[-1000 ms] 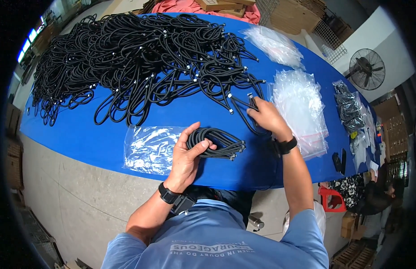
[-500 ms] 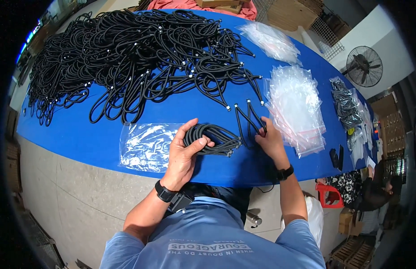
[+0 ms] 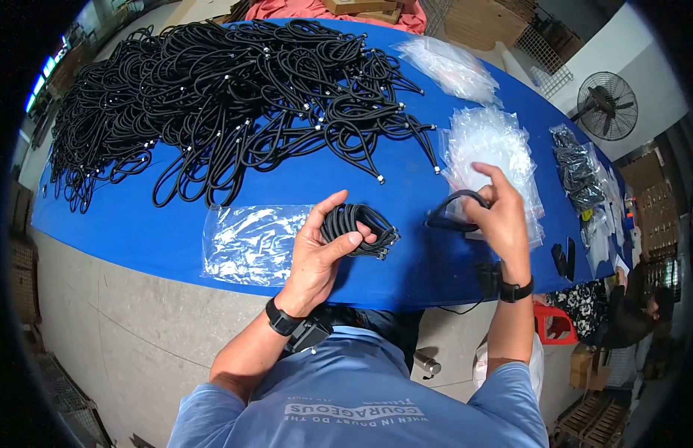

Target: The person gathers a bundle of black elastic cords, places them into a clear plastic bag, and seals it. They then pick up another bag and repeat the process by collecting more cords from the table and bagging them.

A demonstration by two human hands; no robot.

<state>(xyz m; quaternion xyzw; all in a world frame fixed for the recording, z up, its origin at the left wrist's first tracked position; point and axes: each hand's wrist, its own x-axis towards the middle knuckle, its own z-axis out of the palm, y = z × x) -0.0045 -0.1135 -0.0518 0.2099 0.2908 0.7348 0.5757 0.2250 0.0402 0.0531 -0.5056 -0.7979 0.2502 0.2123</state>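
My left hand [image 3: 322, 250] grips a coiled bundle of black cable [image 3: 361, 226] just above the blue table [image 3: 406, 261] near its front edge. My right hand [image 3: 498, 211] is raised to the right of it and holds a single black cable [image 3: 452, 210] bent into a loop. A clear plastic bag [image 3: 249, 240] lies flat on the table to the left of my left hand. Behind my right hand sits a stack of clear plastic bags [image 3: 487, 145].
A big heap of loose black cables [image 3: 212, 97] covers the far left and middle of the table. Another pile of clear bags [image 3: 451, 66] lies at the back right, bagged cables [image 3: 578, 168] at the far right. A standing fan [image 3: 606, 104] is beyond the table.
My right hand has picked a cable off the table and lifted it to the right, curling it into a loop. My left hand keeps hold of the coiled bundle.
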